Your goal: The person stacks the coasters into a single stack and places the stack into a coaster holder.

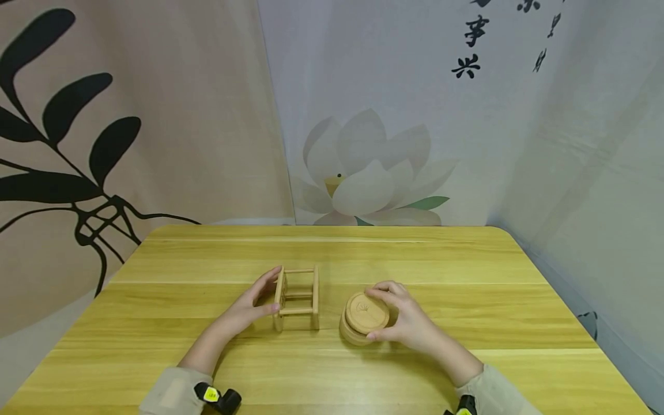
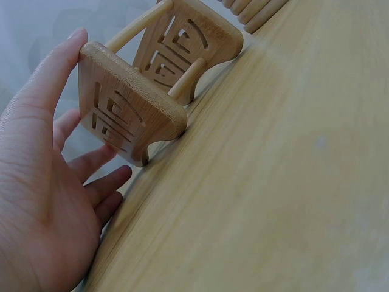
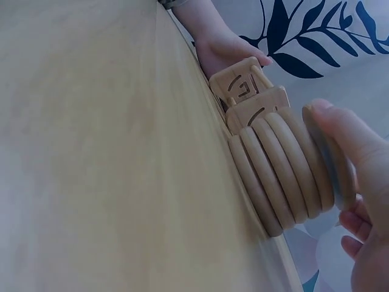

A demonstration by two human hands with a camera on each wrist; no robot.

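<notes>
A small wooden coaster rack [image 1: 298,312], with two cut-out side panels joined by thin rods, stands on the table. My left hand [image 1: 248,305] holds its left panel [image 2: 124,100], thumb at one end and fingers toward the other. To the right of the rack is a stack of round wooden coasters [image 3: 276,176]. My right hand [image 1: 410,320] pinches the top coaster [image 1: 367,313], which bears an engraved mark, between thumb and fingers at its edge. In the right wrist view that coaster is tilted, with a gap opening between it and the stack beneath.
A light wood-grain table [image 1: 415,259] carries the rack and the stack. Printed fabric [image 1: 373,75] hangs behind it, with dark leaves at left and a pale flower in the middle. Each wrist wears a small black camera [image 1: 220,397].
</notes>
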